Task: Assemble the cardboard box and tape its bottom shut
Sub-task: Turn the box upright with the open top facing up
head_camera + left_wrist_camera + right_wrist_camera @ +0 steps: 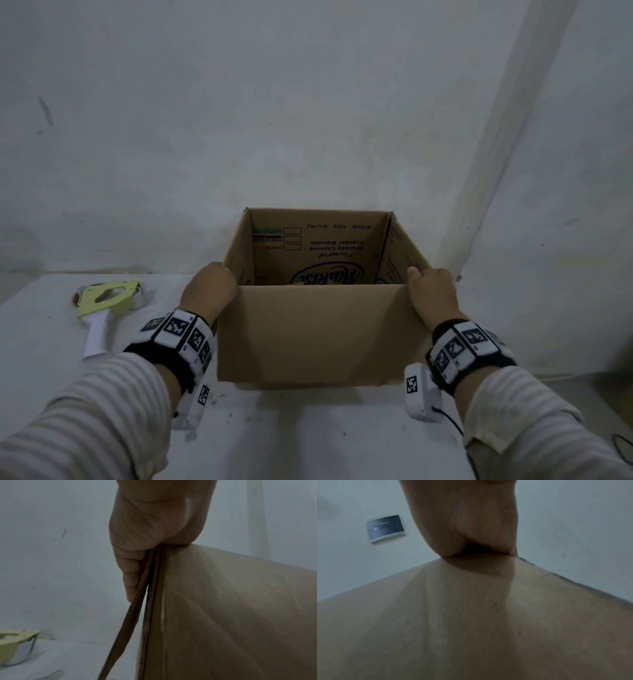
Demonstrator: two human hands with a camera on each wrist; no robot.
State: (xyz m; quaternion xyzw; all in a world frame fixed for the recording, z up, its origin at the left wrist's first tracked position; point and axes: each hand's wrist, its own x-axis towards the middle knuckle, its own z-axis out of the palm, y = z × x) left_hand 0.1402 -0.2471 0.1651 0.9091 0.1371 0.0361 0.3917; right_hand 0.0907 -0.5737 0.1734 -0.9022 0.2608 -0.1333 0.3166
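**Head view: box squared up, bottom untaped**

My left hand (209, 287) and right hand (432, 291) each curl over a near top corner of the brown printed cardboard box (318, 332). It stands open on the white table (308, 435). The pale-green tape dispenser (102, 301) lies untouched left of the box. Flipping and taping probably remain.

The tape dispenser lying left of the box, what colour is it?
The tape dispenser has a pale yellow-green body and a white handle, clearest in the head view.

head: above, facing down-forward | wrists: close, perhaps tilted up, along box (318, 329) corners | shared: box
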